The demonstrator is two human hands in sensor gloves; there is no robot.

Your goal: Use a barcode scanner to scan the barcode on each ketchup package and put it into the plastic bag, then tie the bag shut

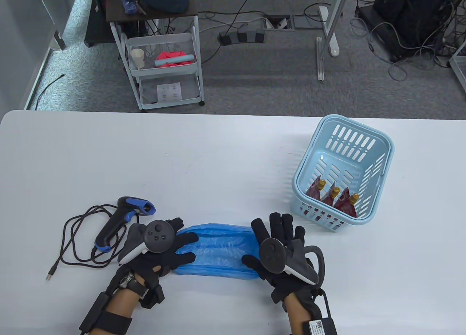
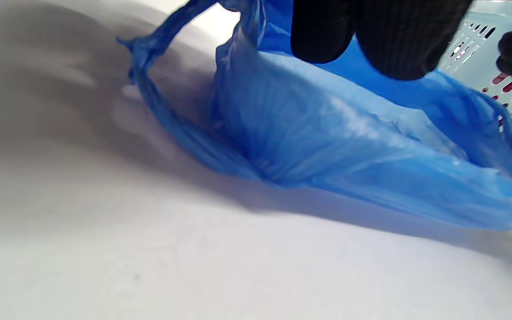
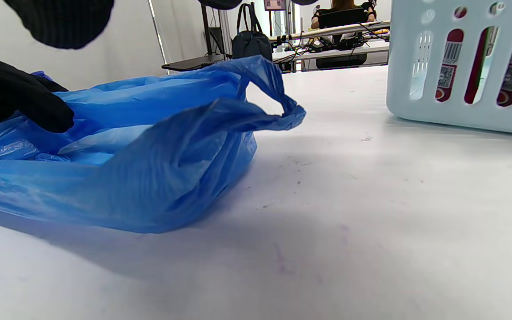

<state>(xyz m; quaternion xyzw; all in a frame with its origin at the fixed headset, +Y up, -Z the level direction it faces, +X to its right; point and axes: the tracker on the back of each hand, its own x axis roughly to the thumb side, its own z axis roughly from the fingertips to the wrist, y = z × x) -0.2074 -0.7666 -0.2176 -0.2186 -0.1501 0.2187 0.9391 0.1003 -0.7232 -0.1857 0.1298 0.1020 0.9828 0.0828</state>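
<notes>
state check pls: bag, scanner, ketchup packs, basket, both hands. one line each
Blue plastic bag: flat on the table, untied, between both hands.
Black-and-blue barcode scanner: lying on the table, unheld, cable loose.
Red ketchup packages: three, standing in the basket.
Light blue slotted plastic basket: upright on the table.
Left hand: fingers straight, touching the bag's left end.
Right hand: fingers spread, at the bag's right end.

no legible text, codes on ketchup packages (image 3: pixel 446 66) too blurred
</notes>
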